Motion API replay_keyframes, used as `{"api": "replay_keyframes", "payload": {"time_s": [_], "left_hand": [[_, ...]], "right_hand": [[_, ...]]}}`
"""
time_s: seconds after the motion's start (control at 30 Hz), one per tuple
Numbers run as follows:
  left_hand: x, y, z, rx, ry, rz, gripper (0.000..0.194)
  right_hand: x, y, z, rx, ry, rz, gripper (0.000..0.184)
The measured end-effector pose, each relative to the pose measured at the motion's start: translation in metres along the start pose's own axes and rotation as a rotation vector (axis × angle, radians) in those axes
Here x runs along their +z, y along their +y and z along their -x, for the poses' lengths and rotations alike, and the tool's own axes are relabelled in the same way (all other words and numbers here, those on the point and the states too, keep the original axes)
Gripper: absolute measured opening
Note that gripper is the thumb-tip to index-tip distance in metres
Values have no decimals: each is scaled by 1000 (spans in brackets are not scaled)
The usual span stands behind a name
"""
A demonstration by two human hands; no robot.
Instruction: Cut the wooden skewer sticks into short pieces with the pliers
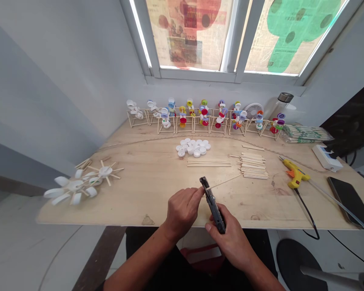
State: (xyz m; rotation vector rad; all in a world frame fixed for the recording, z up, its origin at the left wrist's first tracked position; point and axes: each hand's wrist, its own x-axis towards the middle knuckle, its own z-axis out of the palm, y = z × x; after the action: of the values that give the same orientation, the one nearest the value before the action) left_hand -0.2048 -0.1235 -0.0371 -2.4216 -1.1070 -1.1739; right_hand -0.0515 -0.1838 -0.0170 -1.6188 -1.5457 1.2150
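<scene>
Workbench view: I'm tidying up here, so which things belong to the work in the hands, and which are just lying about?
In use: left hand, thin wooden stick, right hand, black cutter, stacked wooden sticks.
Lying about: smartphone, power strip, small fan.

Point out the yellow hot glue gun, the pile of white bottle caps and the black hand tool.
Yellow hot glue gun (295,173): head view, on its body.
White bottle caps (193,148): head view, on the middle of the pile.
Black hand tool (214,210): head view, on its handle.
</scene>
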Motion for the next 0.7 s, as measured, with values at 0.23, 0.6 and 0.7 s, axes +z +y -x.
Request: {"api": "replay_keyframes", "payload": {"time_s": [0.23, 0.6, 0.7], "left_hand": [[1, -1, 0, 12, 7, -2, 21], [1, 1, -8, -32, 31, -43, 16], [1, 0, -17, -39, 25, -83, 12]], "right_hand": [[1, 0, 0, 9, -7, 11, 33], [-2, -2, -4, -12, -7, -30, 28], [-6, -5, -9, -9, -12, -60, 26]]}}
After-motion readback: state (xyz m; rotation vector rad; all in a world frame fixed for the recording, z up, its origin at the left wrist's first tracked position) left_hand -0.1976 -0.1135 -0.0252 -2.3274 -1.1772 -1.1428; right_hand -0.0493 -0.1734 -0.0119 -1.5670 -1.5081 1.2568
